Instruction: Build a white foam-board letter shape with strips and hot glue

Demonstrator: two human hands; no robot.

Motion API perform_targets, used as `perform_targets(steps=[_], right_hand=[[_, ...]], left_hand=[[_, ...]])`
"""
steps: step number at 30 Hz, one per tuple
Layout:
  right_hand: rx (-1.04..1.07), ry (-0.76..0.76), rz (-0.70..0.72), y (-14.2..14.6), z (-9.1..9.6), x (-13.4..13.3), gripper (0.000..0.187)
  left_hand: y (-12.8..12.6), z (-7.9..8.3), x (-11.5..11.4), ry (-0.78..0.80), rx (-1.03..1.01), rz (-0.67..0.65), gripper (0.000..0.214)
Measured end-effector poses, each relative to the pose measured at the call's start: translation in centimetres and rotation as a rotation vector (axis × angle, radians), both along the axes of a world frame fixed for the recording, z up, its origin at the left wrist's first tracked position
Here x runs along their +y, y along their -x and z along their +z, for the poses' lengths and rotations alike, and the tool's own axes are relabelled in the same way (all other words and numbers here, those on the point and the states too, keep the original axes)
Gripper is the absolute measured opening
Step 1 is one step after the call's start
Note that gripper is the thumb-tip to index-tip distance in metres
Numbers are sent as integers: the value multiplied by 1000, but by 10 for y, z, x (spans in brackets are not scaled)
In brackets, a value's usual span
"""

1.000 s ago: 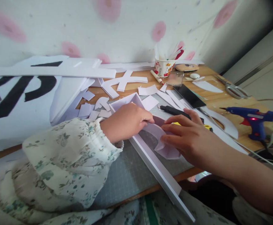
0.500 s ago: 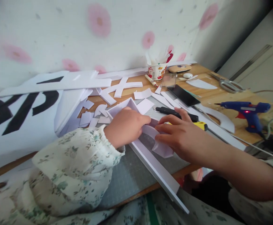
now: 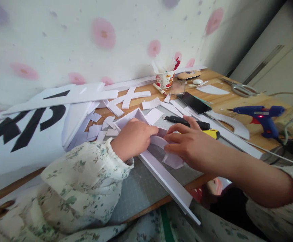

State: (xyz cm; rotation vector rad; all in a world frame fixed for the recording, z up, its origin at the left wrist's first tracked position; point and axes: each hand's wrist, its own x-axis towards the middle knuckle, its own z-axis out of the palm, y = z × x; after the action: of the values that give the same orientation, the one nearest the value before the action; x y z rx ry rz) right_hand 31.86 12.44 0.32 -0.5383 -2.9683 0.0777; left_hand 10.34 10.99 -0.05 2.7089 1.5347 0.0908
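My left hand [image 3: 133, 137] is curled in a pinch on the curved white foam strip [image 3: 169, 158], where it meets the long white foam-board piece [image 3: 166, 179] that overhangs the table's front edge. My right hand [image 3: 189, 144] lies over the same curved strip, fingers pressed together along it and pointing left toward the left hand. Both hands rest over a grey cutting mat [image 3: 138, 188]. A black pen-like tool [image 3: 186, 121] and a yellow utility knife [image 3: 212, 133] lie just behind my right hand.
A blue hot-glue gun [image 3: 259, 114] stands at the right with its red light on. A dark phone [image 3: 194, 103], scissors [image 3: 242, 89], a paper cup of tools [image 3: 164, 78], several white foam scraps [image 3: 98, 126] and large boards with black lettering [image 3: 25, 131] cover the wooden table [image 3: 237, 101].
The view has shifted slightly, so everything sits a little further left and lower. Both hands keep the same hold on the curved strip.
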Motion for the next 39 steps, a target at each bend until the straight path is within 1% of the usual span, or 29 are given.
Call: perform_targets(steps=[4, 7, 12, 22, 26, 30, 33, 39], right_hand=[[-10, 0, 2, 1, -1, 0, 22], [10, -28, 10, 0, -3, 1, 21], [19, -23, 11, -2, -3, -1, 24], [24, 9, -4, 0, -2, -1, 22], [12, 16, -8, -1, -1, -2, 21], [11, 31, -16, 0, 0, -3, 19], [16, 41, -20, 1, 0, -2, 20], [11, 50, -22, 1, -1, -1, 16]], left_hand=[[0, -4, 0, -10, -11, 11, 30], [0, -6, 0, -30, -24, 4, 28], [1, -5, 0, -23, -10, -2, 26], [8, 0, 3, 100, -22, -37, 23], [15, 6, 8, 201, -100, -64, 22], [24, 14, 12, 301, -210, -120, 29], [28, 15, 13, 310, -247, -119, 28], [27, 8, 14, 295, -269, -85, 21]])
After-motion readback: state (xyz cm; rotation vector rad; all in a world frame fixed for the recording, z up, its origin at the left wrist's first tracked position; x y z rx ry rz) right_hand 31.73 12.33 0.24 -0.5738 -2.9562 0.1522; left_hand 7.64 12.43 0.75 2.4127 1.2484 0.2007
